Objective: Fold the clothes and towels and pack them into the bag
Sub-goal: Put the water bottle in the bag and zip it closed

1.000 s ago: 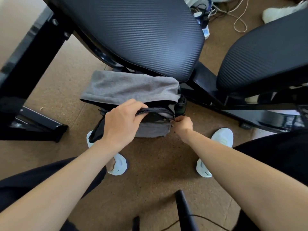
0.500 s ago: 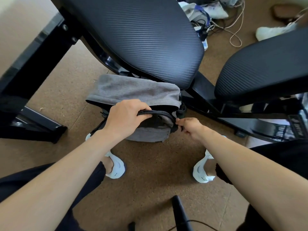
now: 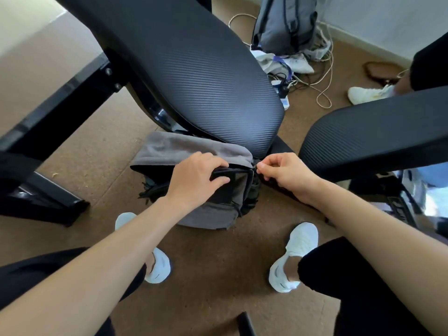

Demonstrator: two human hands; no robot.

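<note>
A grey bag (image 3: 213, 214) stands on the floor between my feet, under the front of a black chair seat. Its grey top flap (image 3: 184, 149) hangs back toward the chair. My left hand (image 3: 196, 177) grips the black rim of the bag's opening, fingers curled over it. My right hand (image 3: 283, 173) pinches the zipper pull (image 3: 254, 167) at the right end of the opening. The inside of the bag is dark and its contents are hidden.
A black chair seat (image 3: 194, 76) overhangs the bag, and a second chair (image 3: 378, 139) stands at the right. A black table leg (image 3: 48, 190) runs along the left. Another grey backpack (image 3: 283, 23), cables and a white shoe (image 3: 368, 94) lie on the brown floor beyond.
My right hand has moved up and right along the opening with the zipper pull. The camera has tilted up, showing more of the room behind the chairs. My left hand keeps its grip.
</note>
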